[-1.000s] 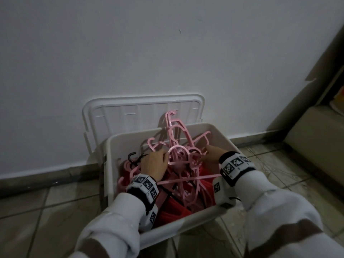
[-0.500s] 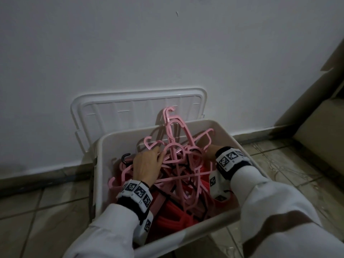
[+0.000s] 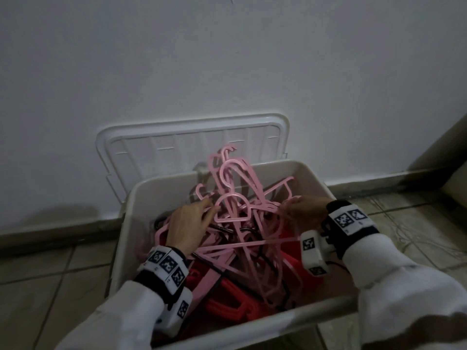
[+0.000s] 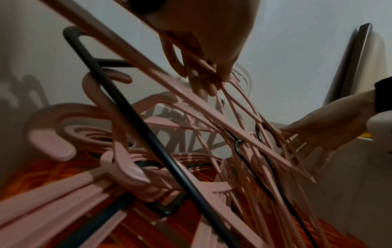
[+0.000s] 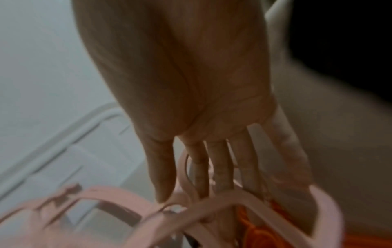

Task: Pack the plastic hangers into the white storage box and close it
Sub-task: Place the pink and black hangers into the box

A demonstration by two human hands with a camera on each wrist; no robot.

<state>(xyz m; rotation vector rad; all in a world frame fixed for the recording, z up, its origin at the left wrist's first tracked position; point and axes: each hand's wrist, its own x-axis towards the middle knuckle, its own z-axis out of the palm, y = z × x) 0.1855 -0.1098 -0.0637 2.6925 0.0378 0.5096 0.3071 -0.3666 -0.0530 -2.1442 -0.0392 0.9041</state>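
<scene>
- compared with half a second ago, the left hand (image 3: 188, 227) has slid a little toward the far side of the white storage box (image 3: 131, 223), its fingertips now at the arched neck of a pink hanger; the right hand (image 3: 307, 213) has stayed at the right edge of the pile.
- the tangle of pink hangers (image 3: 237, 218) stands about as high as before, with hooks still poking above the box rim.
- left hand: fingers spread and only lightly bent, resting on top of the pink hangers; the left wrist view shows the fingertips (image 4: 201, 83) pressed among thin pink bars, nothing clearly wrapped.
- right hand: in the right wrist view the fingers (image 5: 220, 167) run straight down, close together, tips against a curved pink bar; a closed grasp is not visible.
- the topmost pink hangers lie with their long axes running from the near side up toward the wall, hooks pointing up and away.
- red hangers (image 3: 227, 299) lie flatter at the bottom, and a black hanger (image 4: 131, 120) crosses the pile diagonally.
- the lid (image 3: 177, 140) stands upright behind the box, leaning on the white wall (image 3: 227, 59); the box sits open on the tiled floor (image 3: 50, 286).
</scene>
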